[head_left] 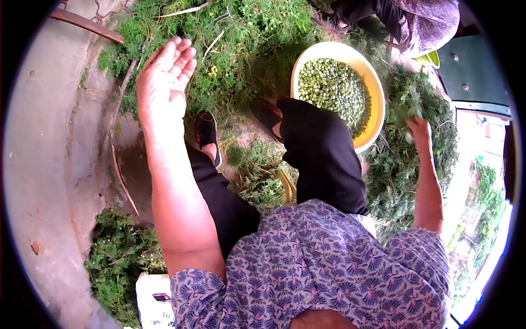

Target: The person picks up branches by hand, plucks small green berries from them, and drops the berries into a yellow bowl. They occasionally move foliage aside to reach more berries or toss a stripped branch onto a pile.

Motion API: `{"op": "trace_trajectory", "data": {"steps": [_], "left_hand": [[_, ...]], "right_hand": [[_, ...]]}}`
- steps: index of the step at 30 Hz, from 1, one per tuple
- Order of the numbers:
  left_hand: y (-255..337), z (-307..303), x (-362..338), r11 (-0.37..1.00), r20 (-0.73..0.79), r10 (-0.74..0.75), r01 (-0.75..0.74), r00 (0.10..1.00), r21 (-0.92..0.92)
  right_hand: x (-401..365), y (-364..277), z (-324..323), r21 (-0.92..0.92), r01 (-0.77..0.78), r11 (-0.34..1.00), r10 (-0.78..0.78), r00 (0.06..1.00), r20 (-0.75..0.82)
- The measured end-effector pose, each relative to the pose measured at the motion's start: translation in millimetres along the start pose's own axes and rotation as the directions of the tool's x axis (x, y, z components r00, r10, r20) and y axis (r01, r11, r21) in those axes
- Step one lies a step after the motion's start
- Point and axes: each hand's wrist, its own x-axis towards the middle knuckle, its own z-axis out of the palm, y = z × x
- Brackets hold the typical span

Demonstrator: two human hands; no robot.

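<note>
Ground of bare concrete (49, 164) carries heaped green plants (246, 33) and a yellow basin (376, 104) of green seeds (331, 85). Left hand (164, 77) raised, open, empty; right hand (419, 130) among plants, grip unclear.

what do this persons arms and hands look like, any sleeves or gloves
Both the left hand and the right hand are bare: no gloves, and no ring, watch or bracelet shows. The left sleeve and the right sleeve are short and loose, of purple cloth with a small pale flower-like print.
</note>
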Motion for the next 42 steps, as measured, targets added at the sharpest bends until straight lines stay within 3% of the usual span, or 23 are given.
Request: {"op": "trace_trajectory", "data": {"steps": [1,2,3,4,6,10,13,16,20,22,24,26,27,30,31,32,34,36,37,38,39,40,42], "left_hand": [[2,-3,1,1.0,-0.028,-0.003,0.003,1.0,0.005],[3,-3,3,1.0,-0.033,0.0,0.0,0.999,0.006],[5,-5,3,1.0,-0.061,-0.004,0.003,0.998,-0.01],[7,-7,3,1.0,-0.087,-0.009,0.008,0.996,-0.022],[9,-9,5,1.0,-0.115,-0.007,0.004,0.993,-0.025],[12,-24,11,0.995,-0.174,-0.048,0.032,0.984,-0.09],[20,-39,10,0.993,-0.217,-0.003,-0.024,0.976,-0.118],[30,-40,8,0.986,-0.353,-0.049,-0.012,0.935,-0.169],[35,-48,5,0.982,-0.343,-0.032,-0.035,0.939,-0.186],[34,-55,5,0.981,-0.292,-0.031,-0.028,0.956,-0.194],[33,-50,1,0.981,-0.267,-0.039,-0.013,0.963,-0.191],[32,-46,-4,0.984,-0.277,-0.019,-0.03,0.961,-0.173],[33,-43,-7,0.988,-0.308,-0.015,-0.033,0.951,-0.151],[32,-41,-12,0.991,-0.356,-0.008,-0.042,0.934,-0.131],[33,-34,-14,0.988,-0.381,-0.018,-0.043,0.924,-0.15],[33,-30,-14,0.985,-0.405,-0.026,-0.046,0.914,-0.167],[33,-33,-16,0.984,-0.355,-0.039,-0.026,0.934,-0.175],[33,-34,-13,0.984,-0.299,-0.046,-0.009,0.953,-0.178],[31,-33,-13,0.982,-0.283,-0.052,-0.002,0.958,-0.188],[30,-30,-13,0.98,-0.263,-0.058,0.004,0.963,-0.201],[30,-25,-12,0.981,-0.283,-0.053,-0.003,0.958,-0.193],[29,-26,-11,0.982,-0.281,-0.049,-0.005,0.959,-0.189],[25,-29,-8,0.983,-0.243,-0.027,-0.019,0.97,-0.183]], "right_hand": [[25,81,-31,-0.626,0.092,0.774,-0.217,0.968,-0.126],[38,156,-57,-0.786,0.174,0.593,-0.411,0.905,-0.11],[22,146,-64,-0.605,0.097,0.79,-0.166,0.984,-0.059],[19,139,-55,-0.428,-0.166,0.889,0.138,0.986,-0.094],[-16,40,-8,-0.122,-0.194,0.973,0.189,0.981,-0.047],[11,-20,77,-0.168,0.16,0.973,-0.146,0.985,0.093],[47,-28,112,-0.408,0.451,0.794,-0.324,0.882,0.343],[95,-59,147,-0.562,0.614,0.554,-0.323,0.781,0.534],[98,-180,218,-0.432,0.835,0.34,-0.55,0.549,0.629],[72,-251,261,-0.346,0.781,0.519,-0.377,0.573,0.728],[81,-263,321,-0.199,0.886,0.418,-0.481,0.402,0.779],[67,-278,363,-0.188,0.871,0.454,-0.446,0.404,0.799],[65,-275,382,-0.214,0.598,0.772,-0.199,0.548,0.813],[61,-231,445,-0.161,0.207,0.965,-0.042,0.727,0.685],[57,-217,457,-0.186,0.149,0.971,0.008,0.759,0.651],[68,-175,493,-0.199,0.32,0.926,-0.109,0.733,0.671],[33,-189,485,0.084,-0.182,0.98,0.095,0.792,0.603],[35,-169,515,0.142,-0.211,0.967,0.073,0.766,0.639],[33,-161,528,-0.013,0.1,0.995,-0.082,0.875,0.476],[33,-153,539,-0.221,0.366,0.904,-0.285,0.901,0.326],[38,-146,546,-0.217,0.476,0.852,-0.393,0.856,0.336],[37,-156,540,-0.212,0.476,0.853,-0.395,0.856,0.333],[26,-186,516,0.138,0.132,0.982,-0.182,0.865,0.467]]}}
